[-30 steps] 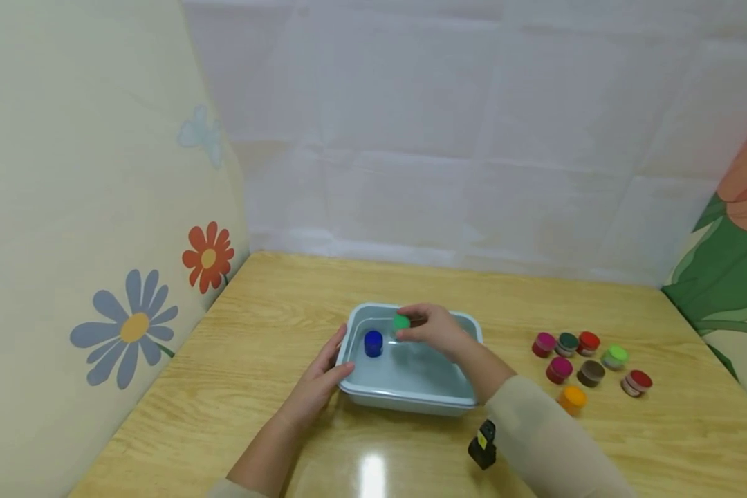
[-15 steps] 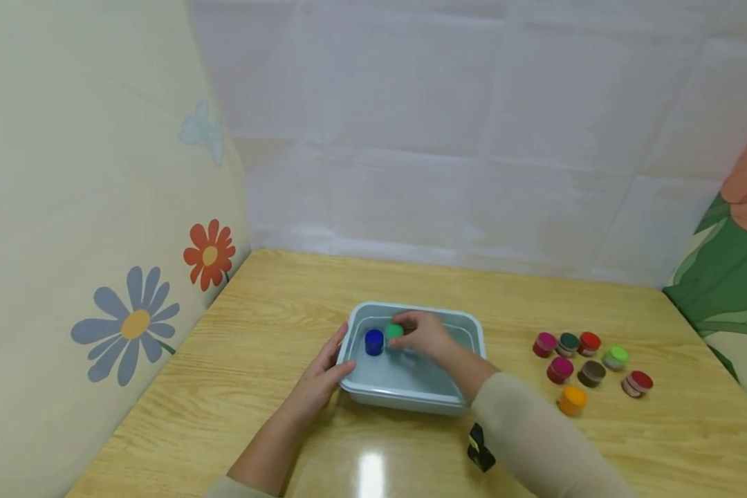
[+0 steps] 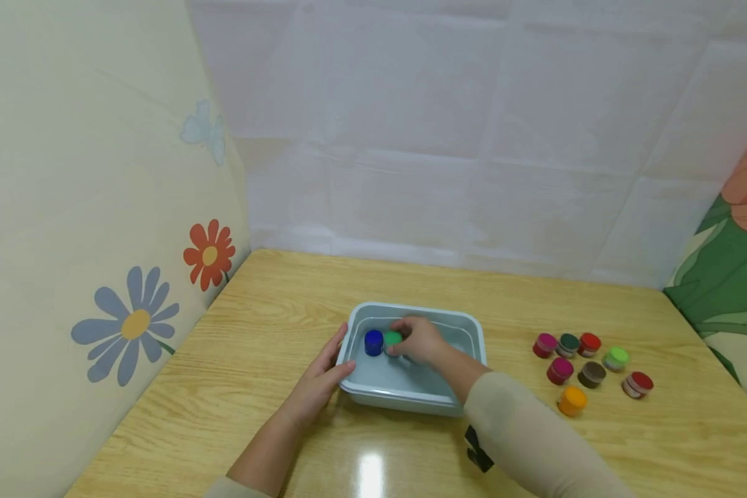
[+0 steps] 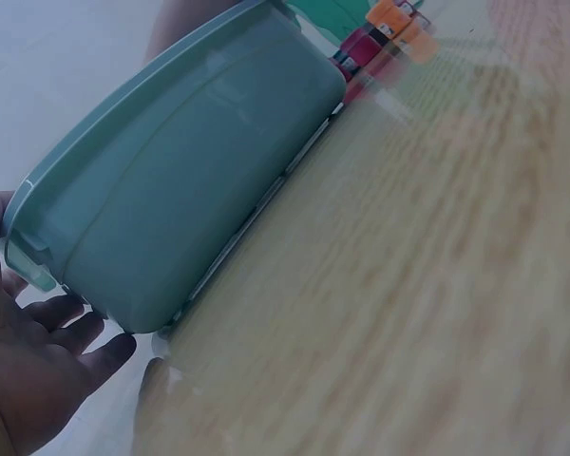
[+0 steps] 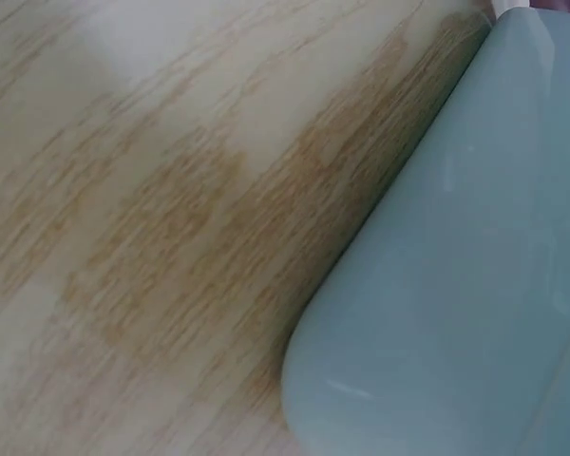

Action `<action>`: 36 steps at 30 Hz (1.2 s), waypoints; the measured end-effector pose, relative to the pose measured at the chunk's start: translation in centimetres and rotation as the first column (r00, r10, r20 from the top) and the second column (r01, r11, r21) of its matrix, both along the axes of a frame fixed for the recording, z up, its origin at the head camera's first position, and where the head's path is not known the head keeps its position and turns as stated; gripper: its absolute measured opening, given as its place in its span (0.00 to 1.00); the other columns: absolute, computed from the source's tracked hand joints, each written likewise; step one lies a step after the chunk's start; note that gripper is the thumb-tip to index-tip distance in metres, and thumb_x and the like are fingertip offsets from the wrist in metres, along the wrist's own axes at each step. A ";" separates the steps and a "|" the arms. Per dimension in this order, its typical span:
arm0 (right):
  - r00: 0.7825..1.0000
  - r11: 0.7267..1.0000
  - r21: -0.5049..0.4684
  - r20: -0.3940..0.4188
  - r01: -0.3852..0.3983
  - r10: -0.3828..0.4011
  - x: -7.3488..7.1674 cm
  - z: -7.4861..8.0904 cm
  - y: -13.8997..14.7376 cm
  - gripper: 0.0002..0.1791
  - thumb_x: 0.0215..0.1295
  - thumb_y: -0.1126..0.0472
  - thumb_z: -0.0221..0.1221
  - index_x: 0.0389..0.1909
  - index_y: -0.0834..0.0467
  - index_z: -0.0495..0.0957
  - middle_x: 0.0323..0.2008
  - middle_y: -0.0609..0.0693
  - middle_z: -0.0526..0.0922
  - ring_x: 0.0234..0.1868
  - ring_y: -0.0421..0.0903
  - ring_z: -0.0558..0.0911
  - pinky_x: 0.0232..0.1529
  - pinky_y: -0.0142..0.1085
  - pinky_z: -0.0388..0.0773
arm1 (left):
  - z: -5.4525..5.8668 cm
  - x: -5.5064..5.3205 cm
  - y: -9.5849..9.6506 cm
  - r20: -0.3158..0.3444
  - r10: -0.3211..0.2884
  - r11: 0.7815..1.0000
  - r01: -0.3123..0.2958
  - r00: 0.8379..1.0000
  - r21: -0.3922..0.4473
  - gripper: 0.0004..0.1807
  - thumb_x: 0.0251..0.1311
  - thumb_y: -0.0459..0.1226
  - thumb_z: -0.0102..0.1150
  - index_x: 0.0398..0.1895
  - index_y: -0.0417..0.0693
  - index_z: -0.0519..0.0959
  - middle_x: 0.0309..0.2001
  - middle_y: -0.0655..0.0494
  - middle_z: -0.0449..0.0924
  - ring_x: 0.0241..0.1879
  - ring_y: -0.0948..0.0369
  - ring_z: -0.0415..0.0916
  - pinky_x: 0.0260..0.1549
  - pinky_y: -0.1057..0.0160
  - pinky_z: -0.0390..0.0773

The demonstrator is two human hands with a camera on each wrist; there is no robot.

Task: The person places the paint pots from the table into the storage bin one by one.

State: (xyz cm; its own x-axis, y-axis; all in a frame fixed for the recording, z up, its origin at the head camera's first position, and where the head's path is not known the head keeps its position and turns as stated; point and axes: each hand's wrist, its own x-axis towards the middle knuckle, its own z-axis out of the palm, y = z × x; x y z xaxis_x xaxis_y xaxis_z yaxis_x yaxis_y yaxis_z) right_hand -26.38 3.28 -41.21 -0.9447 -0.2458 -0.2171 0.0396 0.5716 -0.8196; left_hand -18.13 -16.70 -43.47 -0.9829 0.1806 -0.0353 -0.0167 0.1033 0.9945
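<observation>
A pale blue-grey plastic basin (image 3: 404, 396) stands on the wooden table. My left hand (image 3: 316, 377) holds its left end, thumb over the rim. The left wrist view shows the fingers (image 4: 104, 359) of that hand against the outer wall. Inside the basin, my right hand (image 3: 422, 340) pinches a small jar with a green lid (image 3: 393, 338) between thumb and fingers, low down near the floor. Directly left of it stands a small blue jar (image 3: 373, 342). In the right wrist view only the basin's outer wall (image 5: 437, 285) and the table show; the hand is hidden there.
Several small jars stand right of the basin, among them an orange jar (image 3: 573, 400), a brown-lidded jar (image 3: 591, 373) and a light green-lidded jar (image 3: 616, 357). A black object (image 3: 478, 449) shows beside the right sleeve. A white sheet (image 3: 411, 138) hangs behind the table.
My right hand has moved left and down with the green-lidded jar, bringing it beside the blue jar. The left hand has stayed on the basin.
</observation>
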 end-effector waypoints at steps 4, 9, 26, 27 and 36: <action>1.000 1.000 0.012 -0.003 -0.004 0.004 0.0 -0.1 0.0 0.24 0.51 0.67 0.71 0.52 0.60 0.80 0.48 0.55 0.84 0.49 0.48 0.81 0.53 0.39 0.79 | 0.0 -0.1 0.0 -0.001 -0.008 1.000 0.008 1.000 0.011 0.38 0.69 0.35 0.49 0.79 0.51 0.47 0.78 0.39 0.47 0.76 0.44 0.47 0.73 0.45 0.51; 1.000 1.000 0.012 0.001 -0.006 0.006 0.1 -0.1 0.2 0.25 0.51 0.66 0.71 0.52 0.59 0.80 0.47 0.55 0.84 0.48 0.47 0.81 0.52 0.39 0.79 | -0.1 -0.1 -0.1 0.002 -0.009 1.000 0.009 1.000 0.012 0.38 0.69 0.35 0.49 0.79 0.51 0.46 0.77 0.38 0.48 0.76 0.44 0.47 0.72 0.45 0.51; 1.000 0.999 -0.042 -0.002 -0.003 0.003 0.2 0.3 0.9 0.28 0.52 0.65 0.71 0.56 0.61 0.77 0.53 0.57 0.82 0.56 0.52 0.79 0.59 0.43 0.77 | 0.0 0.1 0.1 0.005 0.004 1.000 -0.004 1.000 -0.005 0.37 0.69 0.34 0.49 0.79 0.51 0.48 0.75 0.36 0.53 0.74 0.44 0.52 0.71 0.47 0.56; 1.000 0.999 -0.045 -0.003 -0.005 0.005 0.2 0.5 1.0 0.28 0.52 0.65 0.71 0.56 0.61 0.77 0.53 0.57 0.82 0.56 0.53 0.79 0.60 0.44 0.76 | 0.0 0.1 0.1 0.005 0.004 1.000 -0.004 1.000 -0.005 0.37 0.69 0.34 0.49 0.79 0.51 0.48 0.75 0.36 0.53 0.74 0.44 0.52 0.71 0.47 0.56; 1.000 0.985 -0.173 -0.011 -0.012 0.010 0.6 1.7 3.2 0.27 0.57 0.67 0.67 0.59 0.66 0.75 0.57 0.62 0.80 0.60 0.57 0.78 0.60 0.44 0.77 | 0.0 -0.1 0.0 0.026 0.008 1.000 -0.008 1.000 0.006 0.37 0.69 0.35 0.49 0.79 0.54 0.49 0.76 0.38 0.51 0.75 0.44 0.50 0.73 0.43 0.53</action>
